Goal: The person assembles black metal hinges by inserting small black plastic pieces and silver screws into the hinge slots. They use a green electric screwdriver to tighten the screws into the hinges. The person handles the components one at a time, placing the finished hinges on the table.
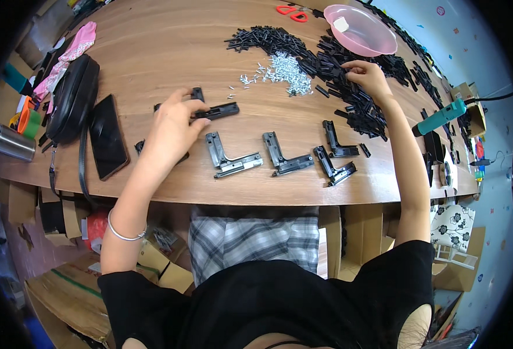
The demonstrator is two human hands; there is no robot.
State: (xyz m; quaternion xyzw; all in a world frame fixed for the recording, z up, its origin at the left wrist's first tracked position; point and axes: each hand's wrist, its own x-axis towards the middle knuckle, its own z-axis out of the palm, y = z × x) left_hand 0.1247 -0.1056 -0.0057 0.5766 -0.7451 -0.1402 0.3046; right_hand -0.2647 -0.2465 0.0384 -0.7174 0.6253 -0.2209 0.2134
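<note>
My left hand (pixel 178 119) has its thumb and fingers closed round the near end of a black pistol-shaped plastic piece (pixel 224 110), on the left part of the table. Other dark pieces lie partly hidden under that hand and wrist. Over the pile of short black plastic parts (pixel 358 110), my right hand (pixel 369 78) pinches its fingertips together; what is between them is too small to make out. Between my arms several more pistol-shaped pieces (pixel 282 156) lie in a row, their insides showing on some.
Small silvery screws (pixel 288 72) are heaped beside the black parts. Behind them stand a pink bowl (pixel 364 32) and red-handled scissors (pixel 293 13). A phone (pixel 108 136), a black bag (pixel 76 99) and a metal cup (pixel 12 141) sit left; a teal electric screwdriver (pixel 442 118) hangs right.
</note>
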